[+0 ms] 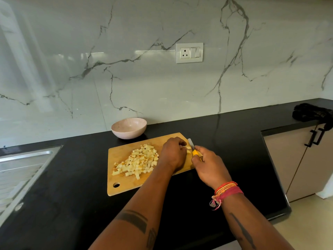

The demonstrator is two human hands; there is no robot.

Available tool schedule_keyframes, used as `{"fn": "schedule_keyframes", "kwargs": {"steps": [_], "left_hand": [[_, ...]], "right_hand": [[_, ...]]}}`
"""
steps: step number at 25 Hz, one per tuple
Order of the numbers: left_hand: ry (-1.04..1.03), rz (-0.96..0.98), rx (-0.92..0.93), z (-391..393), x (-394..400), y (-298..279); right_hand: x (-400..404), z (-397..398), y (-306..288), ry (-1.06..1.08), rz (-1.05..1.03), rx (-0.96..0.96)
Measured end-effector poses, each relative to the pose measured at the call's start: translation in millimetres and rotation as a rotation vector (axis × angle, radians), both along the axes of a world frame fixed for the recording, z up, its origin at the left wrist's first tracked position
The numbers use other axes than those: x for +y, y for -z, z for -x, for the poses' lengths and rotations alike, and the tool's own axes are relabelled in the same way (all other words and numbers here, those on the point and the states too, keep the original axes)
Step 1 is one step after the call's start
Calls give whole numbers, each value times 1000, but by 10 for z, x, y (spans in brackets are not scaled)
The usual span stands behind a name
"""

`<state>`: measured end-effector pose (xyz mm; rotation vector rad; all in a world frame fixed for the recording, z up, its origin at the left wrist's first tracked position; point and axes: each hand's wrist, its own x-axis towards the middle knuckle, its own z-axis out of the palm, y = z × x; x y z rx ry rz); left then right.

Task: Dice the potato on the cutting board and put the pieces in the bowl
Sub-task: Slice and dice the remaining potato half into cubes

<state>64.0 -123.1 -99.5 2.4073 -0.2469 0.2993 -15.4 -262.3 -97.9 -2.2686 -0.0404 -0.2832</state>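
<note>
A wooden cutting board [124, 184] lies on the black counter. A heap of diced potato [138, 160] covers its middle. At the board's right end my left hand [173, 153] curls its fingers over a small remaining potato piece [188, 149]. My right hand [210, 168] grips a knife with a yellow handle [196, 153]; its pale blade [191, 142] stands right beside the piece. An empty pink bowl [128, 128] sits behind the board, against the wall.
A steel sink with a ribbed drainer [23, 170] is set into the counter at the left. A black cloth [311, 112] lies at the far right corner. The counter edge drops off at the right beside a cabinet [297, 159].
</note>
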Motion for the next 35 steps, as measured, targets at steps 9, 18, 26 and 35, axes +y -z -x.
{"fn": "schedule_keyframes", "kwargs": {"steps": [9,18,26,35], "left_hand": [[87,-258,142,-156,-89,-111],[64,-216,160,-190,74,12],[-52,-207,112,-132,-60,49],[35,-303,86,56,297,14]], "right_hand": [[-11,22,8,2,-19,46],[14,73,14,-16,36,29],[28,72,33,-17,40,47],[114,126,50,-57,144,6]]}}
